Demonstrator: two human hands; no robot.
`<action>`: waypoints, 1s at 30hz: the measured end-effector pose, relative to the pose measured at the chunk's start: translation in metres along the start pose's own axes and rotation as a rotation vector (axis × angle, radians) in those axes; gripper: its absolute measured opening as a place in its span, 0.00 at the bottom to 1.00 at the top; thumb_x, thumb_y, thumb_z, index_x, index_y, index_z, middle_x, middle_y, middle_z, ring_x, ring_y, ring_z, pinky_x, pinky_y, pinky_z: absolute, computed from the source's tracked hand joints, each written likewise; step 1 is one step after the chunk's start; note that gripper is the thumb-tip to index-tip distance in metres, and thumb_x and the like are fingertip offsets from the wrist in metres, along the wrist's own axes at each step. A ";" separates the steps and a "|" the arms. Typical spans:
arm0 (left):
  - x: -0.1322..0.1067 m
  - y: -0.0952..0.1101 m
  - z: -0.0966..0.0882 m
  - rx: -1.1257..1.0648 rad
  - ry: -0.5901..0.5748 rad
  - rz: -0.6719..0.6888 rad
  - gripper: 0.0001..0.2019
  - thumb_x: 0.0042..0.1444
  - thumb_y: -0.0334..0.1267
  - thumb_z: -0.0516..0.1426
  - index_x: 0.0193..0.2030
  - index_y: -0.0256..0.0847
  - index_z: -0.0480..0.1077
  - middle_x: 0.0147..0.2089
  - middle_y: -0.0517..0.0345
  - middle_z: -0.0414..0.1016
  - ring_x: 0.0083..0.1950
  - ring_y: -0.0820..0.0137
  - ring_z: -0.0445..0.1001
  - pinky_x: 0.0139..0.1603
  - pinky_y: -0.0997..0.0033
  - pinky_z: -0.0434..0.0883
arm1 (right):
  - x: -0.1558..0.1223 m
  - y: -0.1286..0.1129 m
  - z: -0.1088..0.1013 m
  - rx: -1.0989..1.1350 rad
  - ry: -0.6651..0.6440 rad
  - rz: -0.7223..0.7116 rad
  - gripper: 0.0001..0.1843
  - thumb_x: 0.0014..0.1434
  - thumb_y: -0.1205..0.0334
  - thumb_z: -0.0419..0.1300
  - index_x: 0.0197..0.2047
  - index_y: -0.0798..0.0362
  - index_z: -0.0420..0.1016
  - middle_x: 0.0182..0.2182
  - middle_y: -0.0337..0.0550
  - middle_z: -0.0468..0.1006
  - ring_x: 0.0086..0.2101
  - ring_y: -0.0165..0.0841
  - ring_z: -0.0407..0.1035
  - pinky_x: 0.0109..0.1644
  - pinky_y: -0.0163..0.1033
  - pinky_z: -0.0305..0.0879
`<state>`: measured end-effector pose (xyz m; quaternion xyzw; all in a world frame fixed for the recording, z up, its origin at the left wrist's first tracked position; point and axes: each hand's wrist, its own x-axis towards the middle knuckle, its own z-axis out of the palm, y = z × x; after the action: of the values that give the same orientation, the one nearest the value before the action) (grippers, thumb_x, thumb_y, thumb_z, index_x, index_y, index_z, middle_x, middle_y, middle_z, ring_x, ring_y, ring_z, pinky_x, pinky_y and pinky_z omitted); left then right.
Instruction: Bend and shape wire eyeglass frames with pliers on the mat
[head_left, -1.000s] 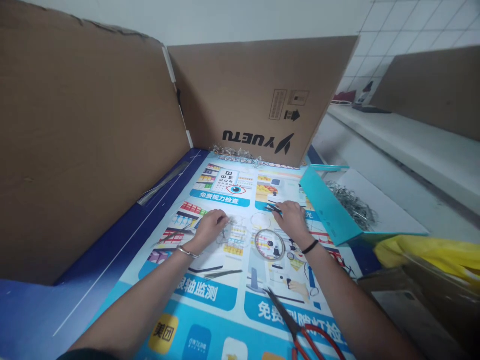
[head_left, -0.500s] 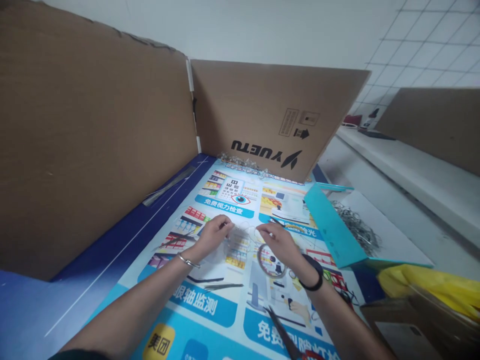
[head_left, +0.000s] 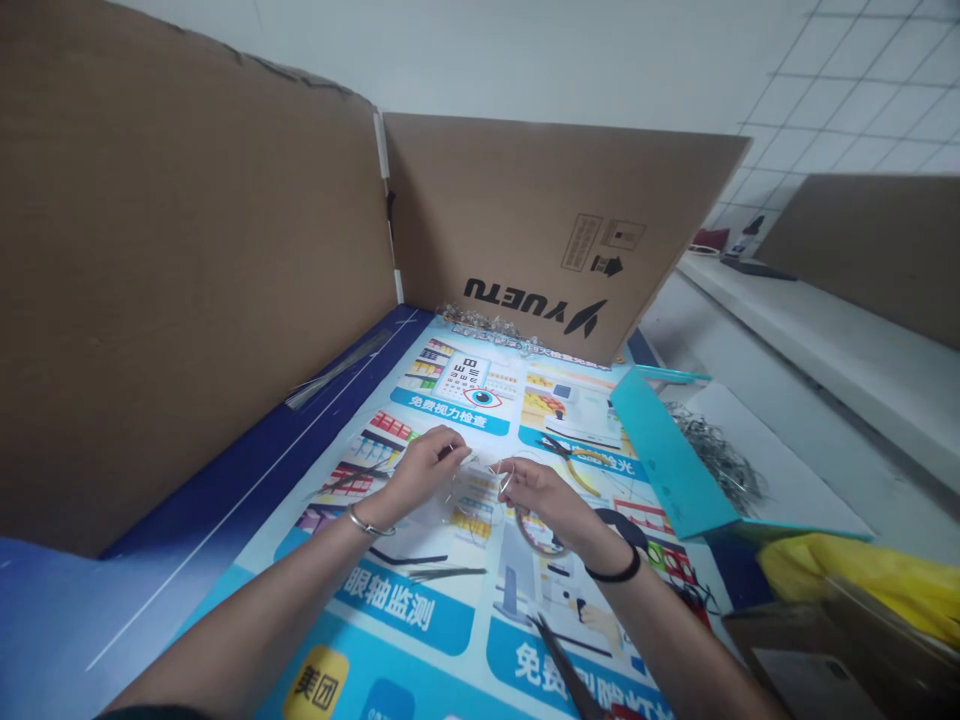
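Note:
My left hand [head_left: 431,468] is closed in a pinch over the middle of the printed mat, holding one end of a thin pale wire. Opposite it, my right hand [head_left: 541,497] pinches the same thin wire [head_left: 504,482], which looks bent near those fingertips. Its full shape is too faint to make out. Just beyond my right hand lie pliers with yellow handles [head_left: 583,472]. Under that hand, a round ring-shaped coil [head_left: 536,535] is partly covered. Nearer to me are scissors [head_left: 561,655] with dark blades, and a few thin dark strands [head_left: 448,573] rest on the mat.
Cardboard panels [head_left: 570,200] stand at the back and left. Clear, glittery pieces [head_left: 480,322] lie along the back panel's foot. On the right, a turquoise box [head_left: 667,470] holds tangled wire pieces [head_left: 716,460]. Yellow plastic [head_left: 862,580] sits nearer me. Strips [head_left: 337,372] lie at left.
My right hand has turned and dropped slightly, with the wire now showing bent at its fingertips. The pliers behind it show more fully. My left hand has barely moved.

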<state>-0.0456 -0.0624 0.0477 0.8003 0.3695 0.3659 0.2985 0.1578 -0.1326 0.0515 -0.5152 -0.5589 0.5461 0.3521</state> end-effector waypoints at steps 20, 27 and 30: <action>-0.002 -0.037 0.014 0.384 -0.052 -0.075 0.08 0.59 0.39 0.52 0.32 0.42 0.69 0.33 0.58 0.71 0.34 0.70 0.70 0.33 0.73 0.63 | 0.047 0.012 -0.009 -1.037 0.150 -0.118 0.20 0.56 0.68 0.47 0.51 0.52 0.68 0.34 0.42 0.77 0.36 0.34 0.69 0.38 0.36 0.58; -0.002 -0.039 0.013 0.289 -0.074 -0.084 0.13 0.61 0.40 0.48 0.33 0.41 0.71 0.34 0.57 0.72 0.36 0.70 0.71 0.38 0.73 0.65 | 0.045 0.014 -0.006 -1.237 0.159 -0.187 0.17 0.58 0.68 0.49 0.48 0.51 0.72 0.39 0.45 0.77 0.42 0.36 0.68 0.47 0.38 0.56; 0.000 -0.042 0.011 0.252 -0.057 -0.103 0.13 0.61 0.37 0.46 0.35 0.40 0.71 0.35 0.57 0.73 0.37 0.70 0.70 0.39 0.73 0.65 | 0.043 0.013 -0.006 -1.231 0.197 -0.195 0.15 0.60 0.65 0.50 0.48 0.51 0.72 0.40 0.45 0.77 0.43 0.37 0.67 0.49 0.40 0.55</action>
<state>-0.0525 -0.0422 0.0104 0.8215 0.4445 0.2779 0.2243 0.1567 -0.0914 0.0322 -0.6181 -0.7800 0.0397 0.0891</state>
